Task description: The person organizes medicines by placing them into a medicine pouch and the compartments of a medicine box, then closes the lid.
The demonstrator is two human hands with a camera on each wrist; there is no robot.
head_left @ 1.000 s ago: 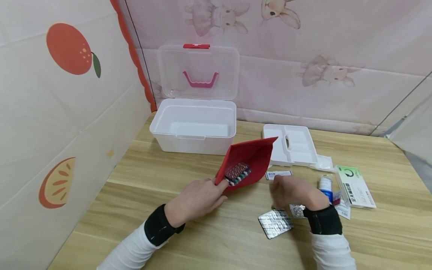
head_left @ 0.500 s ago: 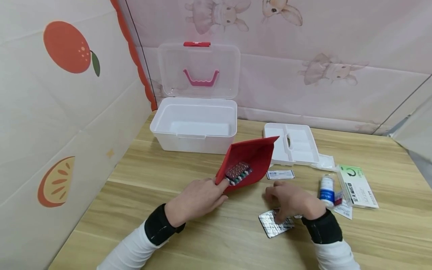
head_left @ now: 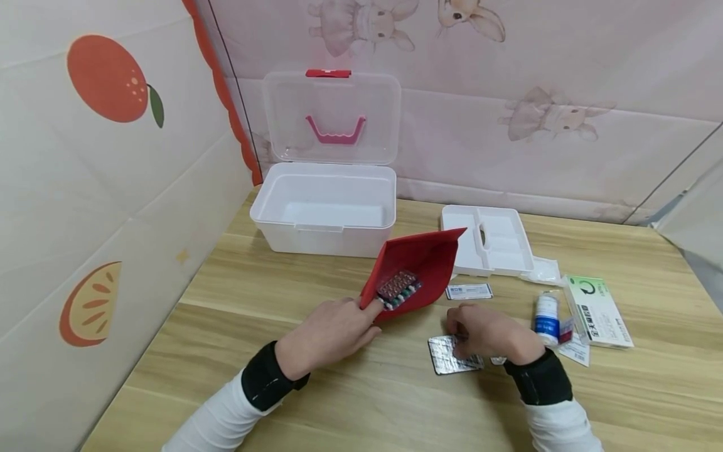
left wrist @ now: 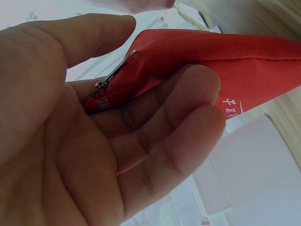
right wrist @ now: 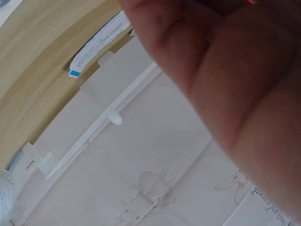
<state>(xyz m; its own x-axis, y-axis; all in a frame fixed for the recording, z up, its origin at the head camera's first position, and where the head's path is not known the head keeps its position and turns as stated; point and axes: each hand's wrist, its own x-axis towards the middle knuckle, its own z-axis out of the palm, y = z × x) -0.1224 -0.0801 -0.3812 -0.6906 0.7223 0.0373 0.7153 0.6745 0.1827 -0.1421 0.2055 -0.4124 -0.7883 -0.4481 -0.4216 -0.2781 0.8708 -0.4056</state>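
Under the bent fingers of the right hand (head_left: pixel 492 331), the silver blister pack (head_left: pixel 445 359) is touched near its far edge over the wooden table (head_left: pixel 390 395); whether it is pinched or merely pressed cannot be told. By the curled fingers of the left hand (head_left: pixel 330 333), the red pouch (head_left: pixel 433 267) is held at its rim, the thumb standing apart, with other blister packs (head_left: pixel 398 286) seen inside its gaping mouth.

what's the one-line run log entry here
left hand: holds red pouch | right hand: touches silver foil pack | white box: lid raised
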